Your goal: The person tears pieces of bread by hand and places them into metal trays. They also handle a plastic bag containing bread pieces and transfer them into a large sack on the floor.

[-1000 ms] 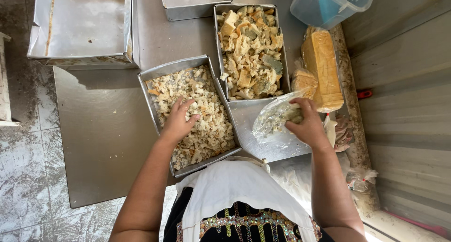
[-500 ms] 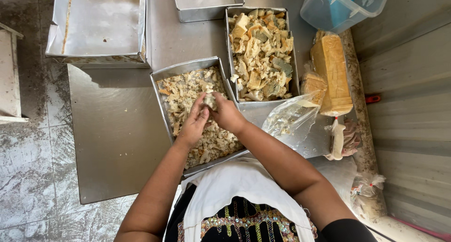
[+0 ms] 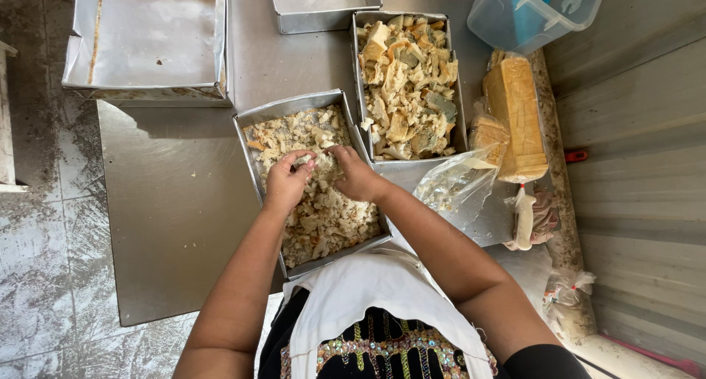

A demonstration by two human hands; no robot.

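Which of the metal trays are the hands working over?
The near tray of small bread crumbs; both hands, left and right, meet over it.

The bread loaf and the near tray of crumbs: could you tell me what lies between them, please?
In the head view, a crumpled clear plastic bag lies between the bread loaf and the crumb tray.

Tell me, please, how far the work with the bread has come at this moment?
Done: the near tray is nearly full of small crumbled pieces. In hand: the left hand and right hand pull apart one bread piece over it. Left: the far tray holds big chunks, and a wrapped loaf lies uncut.
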